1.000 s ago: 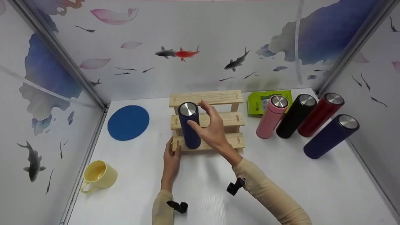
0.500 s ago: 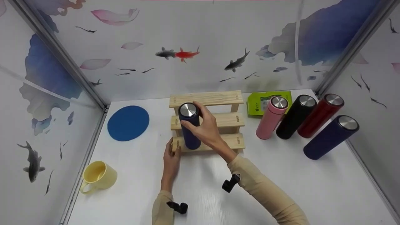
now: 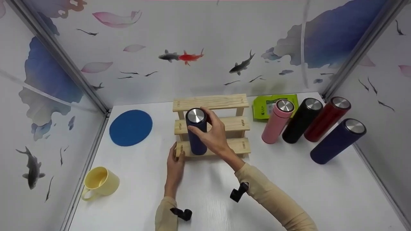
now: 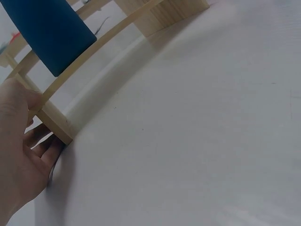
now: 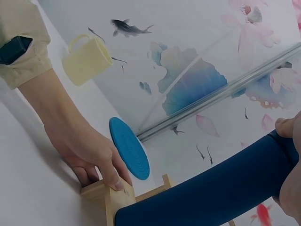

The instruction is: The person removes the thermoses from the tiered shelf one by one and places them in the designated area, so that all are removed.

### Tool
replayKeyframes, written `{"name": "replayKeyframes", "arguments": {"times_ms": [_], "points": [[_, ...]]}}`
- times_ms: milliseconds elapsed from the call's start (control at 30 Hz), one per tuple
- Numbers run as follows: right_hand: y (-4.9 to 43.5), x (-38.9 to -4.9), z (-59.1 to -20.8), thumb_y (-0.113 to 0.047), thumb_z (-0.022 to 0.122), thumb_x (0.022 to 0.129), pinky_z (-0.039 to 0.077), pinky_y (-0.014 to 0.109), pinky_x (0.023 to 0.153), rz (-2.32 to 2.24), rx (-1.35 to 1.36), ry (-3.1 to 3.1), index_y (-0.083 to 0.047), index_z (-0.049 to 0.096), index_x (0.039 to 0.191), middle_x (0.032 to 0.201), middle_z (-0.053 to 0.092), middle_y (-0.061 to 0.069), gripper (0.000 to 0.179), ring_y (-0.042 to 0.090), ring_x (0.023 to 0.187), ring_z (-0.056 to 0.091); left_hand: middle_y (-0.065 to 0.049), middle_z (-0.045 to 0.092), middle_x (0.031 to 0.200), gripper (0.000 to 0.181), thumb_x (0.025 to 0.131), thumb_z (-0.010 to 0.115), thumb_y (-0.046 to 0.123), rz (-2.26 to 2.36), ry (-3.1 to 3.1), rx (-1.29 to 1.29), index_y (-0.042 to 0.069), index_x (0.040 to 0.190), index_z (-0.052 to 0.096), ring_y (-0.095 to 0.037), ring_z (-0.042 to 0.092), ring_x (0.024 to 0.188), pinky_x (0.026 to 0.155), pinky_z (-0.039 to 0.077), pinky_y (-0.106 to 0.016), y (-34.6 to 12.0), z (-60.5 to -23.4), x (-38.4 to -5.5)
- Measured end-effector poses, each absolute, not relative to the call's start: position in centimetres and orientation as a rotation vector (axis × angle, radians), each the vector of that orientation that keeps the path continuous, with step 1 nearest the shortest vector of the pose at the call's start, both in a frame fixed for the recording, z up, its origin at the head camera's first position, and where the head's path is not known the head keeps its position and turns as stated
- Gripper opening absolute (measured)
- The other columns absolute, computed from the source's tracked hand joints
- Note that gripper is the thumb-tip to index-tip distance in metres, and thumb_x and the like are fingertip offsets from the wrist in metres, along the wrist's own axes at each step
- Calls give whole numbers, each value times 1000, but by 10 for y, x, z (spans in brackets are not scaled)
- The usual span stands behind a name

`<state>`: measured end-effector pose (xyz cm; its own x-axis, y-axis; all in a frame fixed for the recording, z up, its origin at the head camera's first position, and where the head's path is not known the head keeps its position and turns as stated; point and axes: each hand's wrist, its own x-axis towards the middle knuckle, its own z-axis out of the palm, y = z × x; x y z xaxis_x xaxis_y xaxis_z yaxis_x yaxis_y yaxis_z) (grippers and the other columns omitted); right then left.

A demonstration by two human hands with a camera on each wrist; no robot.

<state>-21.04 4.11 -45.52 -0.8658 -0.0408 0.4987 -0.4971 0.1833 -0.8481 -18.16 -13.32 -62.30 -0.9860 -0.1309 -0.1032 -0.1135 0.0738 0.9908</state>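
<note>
A dark blue thermos (image 3: 196, 141) with a silver lid stands on the lowest step of a three-tier wooden rack (image 3: 229, 146), near that step's left end. My right hand (image 3: 214, 136) holds the thermos near its top, thumb on the front side and fingers behind. In the right wrist view the blue thermos (image 5: 202, 188) runs from this hand down to the shelf board. My left hand (image 3: 175, 166) grips the left end of the lowest step. The left wrist view shows the left hand's thumb (image 4: 30, 98) over the board and its other fingers beneath, partly hidden by the wood.
Pink (image 3: 274, 125), black (image 3: 301, 122), red (image 3: 326, 120) and second blue (image 3: 337, 141) thermoses stand at right. Behind the pink one lies a green packet (image 3: 260, 107). At left are a round blue mat (image 3: 131, 127) and a yellow mug (image 3: 109, 183). Printed walls enclose the white table.
My right hand's fingers and thumb have closed in round the thermos from a looser pose. The thermos has shifted slightly right on the step. My left hand stays on the rack.
</note>
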Motion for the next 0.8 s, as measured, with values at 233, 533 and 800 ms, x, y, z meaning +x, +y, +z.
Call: {"name": "replayKeyframes", "arguments": {"times_ms": [233, 533, 800], "points": [[50, -205, -454, -18, 86, 82, 50, 43, 107, 1720, 491, -2048, -1, 55, 140, 130, 65, 16, 68, 26, 119, 66, -8, 25, 168, 60, 106, 54, 32, -2051, -2305, 295, 23, 160, 31, -29, 27, 154, 121, 32, -49, -133, -639, -188], [60, -199, -451, -17, 87, 82, 51, 41, 106, 1693, 469, -2010, 2, 55, 140, 131, 65, 15, 69, 27, 121, 65, -15, 31, 165, 60, 106, 54, 22, -2067, -2261, 248, 16, 160, 30, -32, 34, 151, 119, 35, -49, -133, -639, -189], [74, -195, -451, -6, 88, 78, 51, 42, 106, 1677, 414, -2003, 5, 55, 139, 132, 64, 20, 70, 31, 121, 65, -14, 32, 165, 59, 106, 55, 22, -2043, -2261, 230, 15, 159, 32, -30, 35, 150, 119, 35, -49, -133, -639, -188]]}}
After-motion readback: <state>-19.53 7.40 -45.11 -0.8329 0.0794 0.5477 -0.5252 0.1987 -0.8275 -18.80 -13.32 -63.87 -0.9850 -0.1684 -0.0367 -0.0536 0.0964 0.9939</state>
